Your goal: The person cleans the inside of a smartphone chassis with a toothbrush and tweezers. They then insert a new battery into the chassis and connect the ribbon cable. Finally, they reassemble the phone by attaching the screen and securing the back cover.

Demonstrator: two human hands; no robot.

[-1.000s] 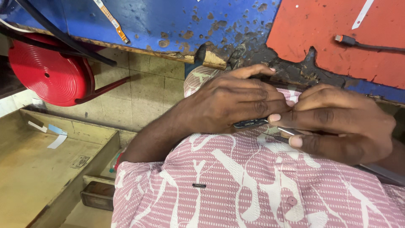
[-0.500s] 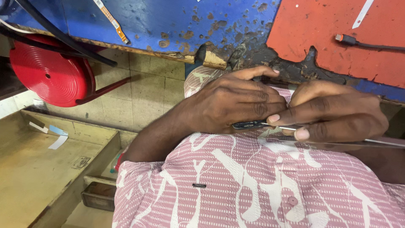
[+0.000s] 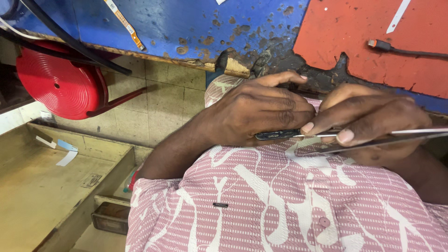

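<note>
Over pink shirt (image 3: 280,205), left hand (image 3: 254,112) gripping dark phone (image 3: 276,135), right hand (image 3: 368,119) pinching metal tweezers (image 3: 396,136)

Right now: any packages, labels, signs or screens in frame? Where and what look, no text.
No packages, signs or lit screens.
Shirt label: small dark rectangular tag on the pink-and-white patterned shirt, lower centre.
Sticker scraps: pale blue and white strips on the wooden drawer, lower left.
Flat dark device: seen edge-on in the left hand; the right hand holds metal tweezers to it.
</note>
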